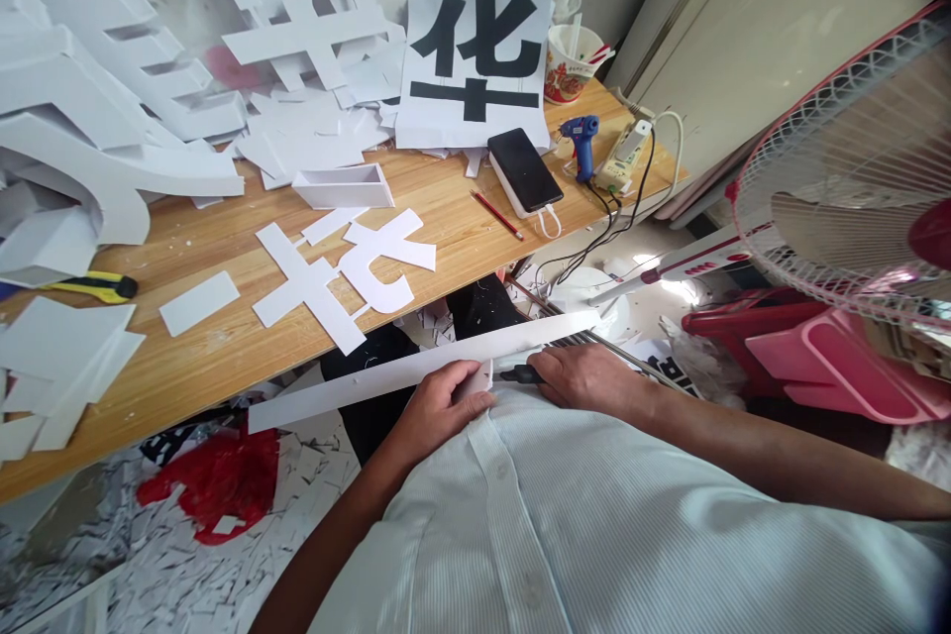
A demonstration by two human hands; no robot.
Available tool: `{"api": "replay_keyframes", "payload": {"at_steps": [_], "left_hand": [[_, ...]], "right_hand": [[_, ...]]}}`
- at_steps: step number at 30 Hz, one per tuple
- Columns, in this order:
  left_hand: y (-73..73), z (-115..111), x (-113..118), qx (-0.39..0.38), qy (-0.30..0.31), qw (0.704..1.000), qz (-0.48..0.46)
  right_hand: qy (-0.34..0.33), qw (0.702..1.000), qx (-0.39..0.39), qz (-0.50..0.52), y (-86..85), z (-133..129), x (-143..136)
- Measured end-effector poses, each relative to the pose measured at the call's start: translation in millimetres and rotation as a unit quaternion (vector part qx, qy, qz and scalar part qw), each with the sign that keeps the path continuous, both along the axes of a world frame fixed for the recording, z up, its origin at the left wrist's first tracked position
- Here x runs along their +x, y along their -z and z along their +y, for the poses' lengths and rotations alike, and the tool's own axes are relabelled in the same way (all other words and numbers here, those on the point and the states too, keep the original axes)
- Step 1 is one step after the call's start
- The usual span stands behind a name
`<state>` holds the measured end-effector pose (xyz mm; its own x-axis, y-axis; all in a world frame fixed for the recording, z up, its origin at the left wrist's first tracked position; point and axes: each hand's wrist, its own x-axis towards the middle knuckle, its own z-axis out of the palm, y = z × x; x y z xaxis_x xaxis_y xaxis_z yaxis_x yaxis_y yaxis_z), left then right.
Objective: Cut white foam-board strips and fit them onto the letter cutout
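Your left hand is pinching a small white piece; your right hand, at 3 o'clock from it, is grasping a dark tool. Just beyond both, 1 long white strip is extending roughly 9 to 3 o'clock, probably light, flexible, easily creased; its mid-length edges are offering the safest hold.

Long white strip: flat, narrow, intact, slanted across, between desk edge and shirt. Small white piece: mostly covered, visible end upright, at shirt front, near side of strip. Black tool: partly hidden, roughly level, tip toward small white piece; contact unclear.
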<state>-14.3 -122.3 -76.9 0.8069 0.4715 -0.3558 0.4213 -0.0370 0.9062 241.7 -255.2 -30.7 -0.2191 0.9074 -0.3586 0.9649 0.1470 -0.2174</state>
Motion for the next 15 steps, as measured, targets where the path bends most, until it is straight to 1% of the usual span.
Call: {"api": "replay_keyframes", "payload": {"at_steps": [15], "left_hand": [[0.6,-0.3,-0.5,0.001,0.002,1.0,0.0]], "right_hand": [[0.004,1.0,0.022,-0.019,1.8,-1.6,-0.7]]}}
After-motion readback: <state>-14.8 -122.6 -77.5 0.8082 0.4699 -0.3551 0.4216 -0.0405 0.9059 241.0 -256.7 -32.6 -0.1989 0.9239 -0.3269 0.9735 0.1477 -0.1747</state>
